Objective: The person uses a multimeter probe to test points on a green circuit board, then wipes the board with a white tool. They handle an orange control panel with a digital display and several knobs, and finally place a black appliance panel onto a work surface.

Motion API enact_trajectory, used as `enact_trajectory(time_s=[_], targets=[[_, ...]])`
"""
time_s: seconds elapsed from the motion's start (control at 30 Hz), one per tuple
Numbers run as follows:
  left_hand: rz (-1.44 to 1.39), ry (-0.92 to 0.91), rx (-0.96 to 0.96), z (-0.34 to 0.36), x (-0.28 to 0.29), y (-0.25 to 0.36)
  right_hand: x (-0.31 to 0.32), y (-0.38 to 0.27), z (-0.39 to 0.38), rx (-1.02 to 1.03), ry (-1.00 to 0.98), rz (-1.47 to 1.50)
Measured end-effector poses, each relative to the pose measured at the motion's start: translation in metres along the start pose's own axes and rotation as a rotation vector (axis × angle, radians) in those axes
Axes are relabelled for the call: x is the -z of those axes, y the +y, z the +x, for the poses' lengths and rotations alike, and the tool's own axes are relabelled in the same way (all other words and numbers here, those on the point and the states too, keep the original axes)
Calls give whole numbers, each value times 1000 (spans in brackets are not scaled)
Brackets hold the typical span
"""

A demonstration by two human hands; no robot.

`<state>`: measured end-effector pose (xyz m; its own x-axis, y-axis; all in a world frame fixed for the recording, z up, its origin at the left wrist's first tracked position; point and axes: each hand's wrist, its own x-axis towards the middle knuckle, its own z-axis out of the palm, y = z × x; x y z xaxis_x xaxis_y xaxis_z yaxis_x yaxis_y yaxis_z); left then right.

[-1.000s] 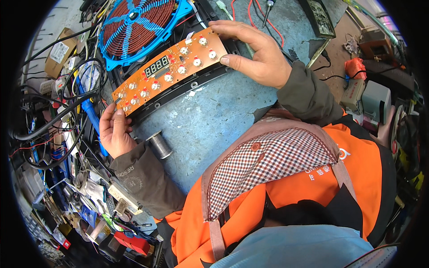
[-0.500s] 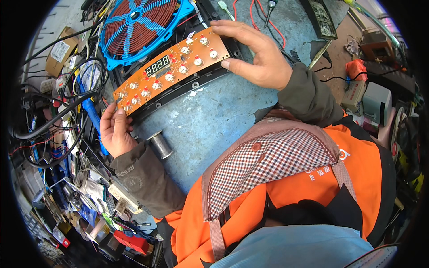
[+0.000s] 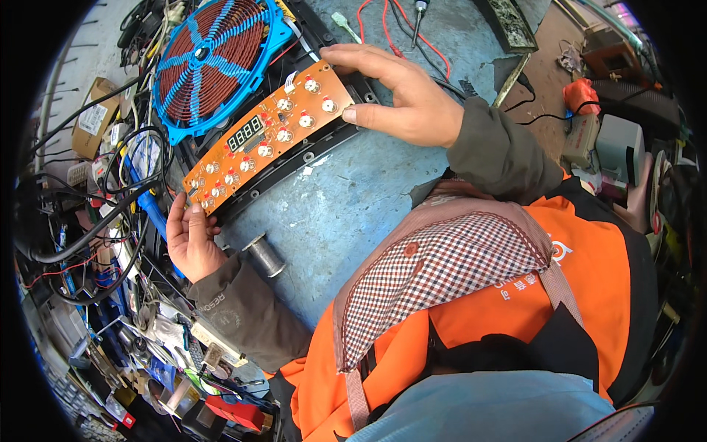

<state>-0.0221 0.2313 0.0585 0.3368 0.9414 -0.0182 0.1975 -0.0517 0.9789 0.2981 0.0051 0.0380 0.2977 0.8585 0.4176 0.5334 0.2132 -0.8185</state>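
A long orange circuit board with a four-digit display and several round push buttons spans the space between my hands. My left hand pinches its lower left end between thumb and fingers. At the upper right end, my right hand grips it, thumb on the near edge and fingers over the far edge. The board lies over the front of a black plastic housing, whose rim shows along its near side. Behind it, in the same housing, sits a round copper induction coil on a blue frame.
A solder wire spool stands on the blue worktop near my left sleeve. Cables and tools crowd the left side. Red and black test leads lie at the back; a grey box is at the right.
The board and both hands have shifted slightly left and nearer in the picture, its right end most. The coil and worktop items also shift left in view. Both hands keep their hold.
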Motion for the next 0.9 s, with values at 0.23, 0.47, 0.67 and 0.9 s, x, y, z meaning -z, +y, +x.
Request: enact_trajectory(time_s=[0.23, 0.47, 0.67, 0.9], targets=[[-61, -63, 47, 6, 4, 3, -1, 0, 5, -99, -35, 136], [-138, -117, 126, 13, 5, 9, -3, 1, 6, -120, -24, 111], [-275, -159, 184, 16, 9, 19, -4, -1, 11, -149, 8, 256], [-88, -121, 22, 10, 0, 11, 3, -7, 11, -218, -5, 176]])
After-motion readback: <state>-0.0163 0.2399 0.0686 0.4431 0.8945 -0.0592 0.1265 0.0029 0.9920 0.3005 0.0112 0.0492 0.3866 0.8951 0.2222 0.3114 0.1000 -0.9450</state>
